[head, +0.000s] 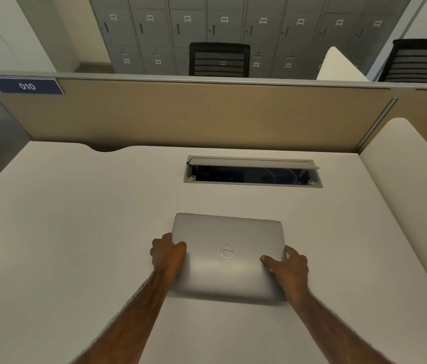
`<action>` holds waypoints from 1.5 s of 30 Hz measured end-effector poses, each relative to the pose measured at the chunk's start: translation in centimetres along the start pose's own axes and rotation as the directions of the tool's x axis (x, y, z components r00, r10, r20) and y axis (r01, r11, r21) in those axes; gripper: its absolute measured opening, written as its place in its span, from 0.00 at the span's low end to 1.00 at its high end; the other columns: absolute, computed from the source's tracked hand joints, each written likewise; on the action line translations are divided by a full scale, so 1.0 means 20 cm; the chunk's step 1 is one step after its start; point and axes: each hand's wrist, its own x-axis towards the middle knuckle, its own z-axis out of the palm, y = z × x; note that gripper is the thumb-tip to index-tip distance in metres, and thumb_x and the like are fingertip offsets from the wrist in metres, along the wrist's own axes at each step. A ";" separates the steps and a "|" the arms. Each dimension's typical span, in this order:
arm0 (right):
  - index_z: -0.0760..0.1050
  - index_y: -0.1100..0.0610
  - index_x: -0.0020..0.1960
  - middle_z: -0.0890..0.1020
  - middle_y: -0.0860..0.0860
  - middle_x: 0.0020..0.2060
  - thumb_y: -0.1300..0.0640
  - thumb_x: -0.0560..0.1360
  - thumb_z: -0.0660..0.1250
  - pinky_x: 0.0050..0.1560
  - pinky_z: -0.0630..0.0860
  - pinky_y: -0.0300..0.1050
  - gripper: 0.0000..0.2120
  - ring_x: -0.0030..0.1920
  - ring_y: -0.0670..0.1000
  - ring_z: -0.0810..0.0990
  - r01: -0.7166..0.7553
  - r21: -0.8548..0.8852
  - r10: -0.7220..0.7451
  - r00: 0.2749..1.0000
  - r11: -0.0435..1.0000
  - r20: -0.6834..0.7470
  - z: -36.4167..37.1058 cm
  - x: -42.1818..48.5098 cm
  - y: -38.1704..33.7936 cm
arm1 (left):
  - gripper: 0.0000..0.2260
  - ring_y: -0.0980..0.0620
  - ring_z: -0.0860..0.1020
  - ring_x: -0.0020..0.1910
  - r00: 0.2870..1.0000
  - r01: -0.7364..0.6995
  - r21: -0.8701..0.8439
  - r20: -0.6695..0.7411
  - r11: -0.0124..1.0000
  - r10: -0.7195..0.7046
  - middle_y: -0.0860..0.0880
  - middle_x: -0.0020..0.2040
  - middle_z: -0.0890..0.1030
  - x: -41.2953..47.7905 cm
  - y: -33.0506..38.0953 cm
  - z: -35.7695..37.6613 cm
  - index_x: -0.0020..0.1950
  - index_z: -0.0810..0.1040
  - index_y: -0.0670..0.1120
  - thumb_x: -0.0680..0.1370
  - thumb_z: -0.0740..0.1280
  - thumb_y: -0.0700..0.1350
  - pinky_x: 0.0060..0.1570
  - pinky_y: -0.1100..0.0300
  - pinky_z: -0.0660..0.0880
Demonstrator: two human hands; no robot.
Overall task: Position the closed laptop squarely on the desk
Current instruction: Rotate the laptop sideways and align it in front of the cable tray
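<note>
i see the closed laptop (pixel 226 256), silver with a round logo on its lid, lying flat on the pale desk (pixel 76 232), near the middle of the desk's near half. its edges run close to parallel with the desk's far edge, though the wide lens bends things and i cannot tell whether it is truly square

my left hand (pixel 167 254) is on the laptop's left side: the thumb lies over the lid near the edge and the fingers wrap down around the side, so it is clasped on the laptop. my right hand (pixel 287 269) is at the right side, toward the near corner: the thumb rests on the lid pointing inward, the fingers curl over the right edge, gripping it too. both forearms reach in from the bottom of the view, bare

beyond the laptop, well apart from it, a cable hatch (pixel 253 172) is set into the desk, its lid tipped up and a dark cavity with wires showing inside. behind the desk stands a tan partition (pixel 194 114) with a blue tag (pixel 27 86) reading 010 at its upper left. past the partition i make out two black mesh chairs (pixel 219 59) and a wall of grey numbered lockers (pixel 233 22). a rounded white divider (pixel 403 164) borders the desk on the right
</note>
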 end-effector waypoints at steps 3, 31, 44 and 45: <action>0.77 0.57 0.69 0.80 0.61 0.63 0.45 0.64 0.81 0.66 0.78 0.60 0.37 0.63 0.64 0.80 0.020 0.025 -0.020 1.000 1.000 -0.001 -0.04 0.06 0.00 | 0.22 0.38 0.76 0.63 1.000 -0.009 -0.024 0.011 1.000 0.009 0.40 0.63 0.76 -0.03 0.01 0.03 0.69 0.75 0.43 0.75 0.64 0.44 0.64 0.41 0.76; 0.74 0.56 0.74 0.77 0.60 0.66 0.45 0.66 0.80 0.69 0.75 0.61 0.40 0.67 0.63 0.77 0.003 0.022 -0.002 1.000 1.000 -0.012 -0.05 0.13 -0.03 | 0.27 0.36 0.77 0.61 0.999 -0.040 -0.064 0.029 0.997 0.042 0.39 0.62 0.77 -0.01 0.06 0.04 0.67 0.76 0.41 0.69 0.61 0.48 0.62 0.39 0.78; 0.75 0.55 0.72 0.77 0.59 0.64 0.42 0.65 0.80 0.68 0.76 0.61 0.39 0.66 0.62 0.78 0.009 -0.021 -0.009 1.000 1.000 0.005 -0.06 0.09 -0.03 | 0.25 0.37 0.68 0.69 0.997 -0.067 0.032 0.033 0.997 0.066 0.40 0.67 0.70 0.00 0.03 0.07 0.73 0.70 0.42 0.76 0.66 0.44 0.66 0.44 0.71; 0.75 0.55 0.72 0.77 0.59 0.64 0.42 0.64 0.80 0.67 0.76 0.61 0.40 0.65 0.63 0.78 0.008 -0.013 -0.008 1.000 1.000 0.004 -0.06 0.09 -0.04 | 0.25 0.37 0.68 0.69 0.997 -0.067 0.032 0.031 0.997 0.066 0.40 0.67 0.70 0.00 0.03 0.07 0.73 0.71 0.42 0.76 0.66 0.44 0.66 0.44 0.71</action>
